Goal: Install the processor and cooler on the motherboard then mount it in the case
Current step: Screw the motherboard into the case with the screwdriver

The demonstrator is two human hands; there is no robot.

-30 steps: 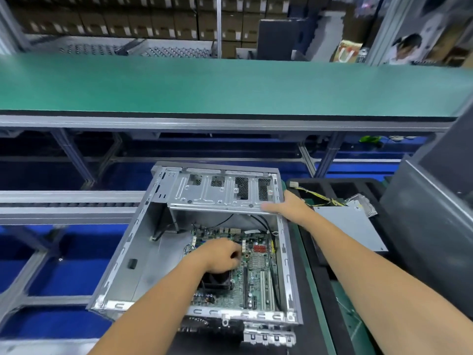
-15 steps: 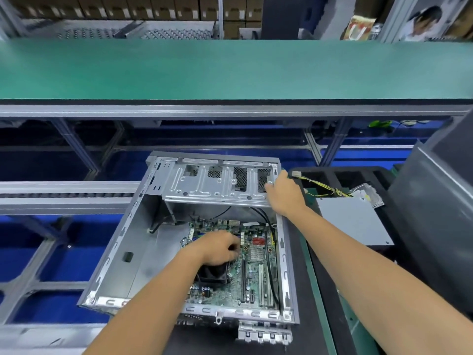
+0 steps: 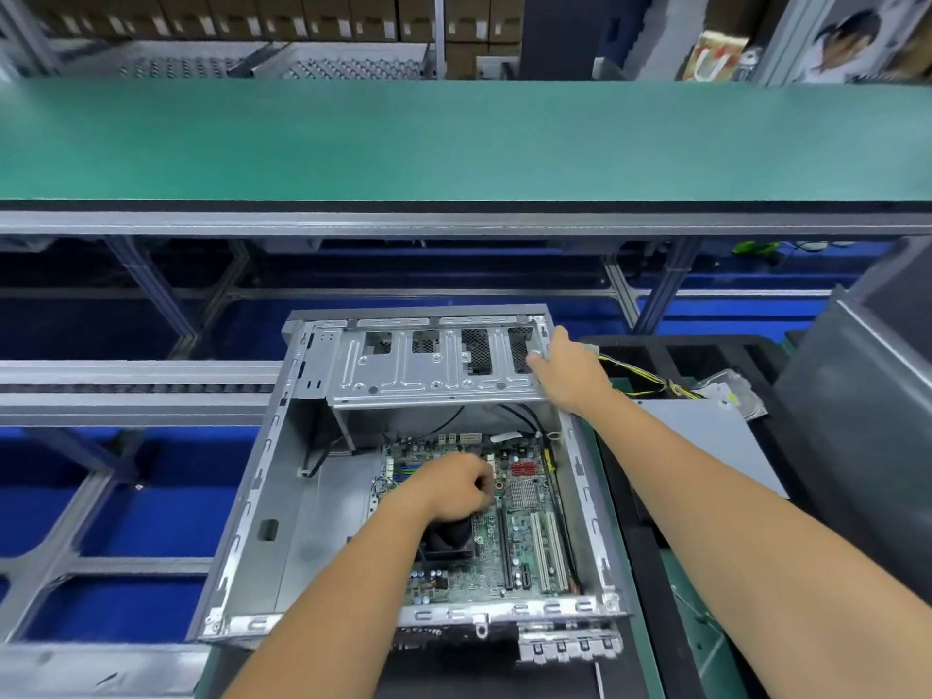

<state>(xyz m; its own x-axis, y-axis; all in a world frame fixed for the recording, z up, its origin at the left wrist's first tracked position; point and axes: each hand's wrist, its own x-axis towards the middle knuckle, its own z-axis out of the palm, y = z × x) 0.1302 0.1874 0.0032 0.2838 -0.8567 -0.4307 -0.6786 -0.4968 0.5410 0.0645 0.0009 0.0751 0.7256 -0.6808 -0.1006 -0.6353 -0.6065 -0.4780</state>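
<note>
At six o'clock, nearest the camera, two bare forearms reach forward into an open metal case [image 3: 282, 502] lying on its side, its rear slot brackets [image 3: 570, 645] at the near edge. Inside, the motherboard [image 3: 524, 542] lies flat in the right half of the case floor, white expansion slots [image 3: 547, 549] running along its right side and a small silver heatsink [image 3: 524, 494] toward one o'clock of them. The black cooler [image 3: 449, 539] sits on the board's left part, half hidden under the left wrist.

The left hand [image 3: 454, 484] rests over the far edge of the cooler with its fingers curled down and inward against the board; whether they pinch anything cannot be told, as the knuckles cover the fingertips.

At the case's far end a silver drive cage [image 3: 433, 363] spans its width. The right hand [image 3: 567, 370] lies on the cage's right corner at one o'clock, fingers nearly straight and spread, palm pressing the metal, thumb along the case wall.

At two o'clock, just beside the case, a grey power supply [image 3: 706, 446] with yellow and black wires [image 3: 650, 380] lies in a black tray [image 3: 716, 353]. Beyond, at twelve o'clock, a green conveyor belt [image 3: 454, 138] runs across, with stacked cardboard boxes [image 3: 353, 15] behind it.
</note>
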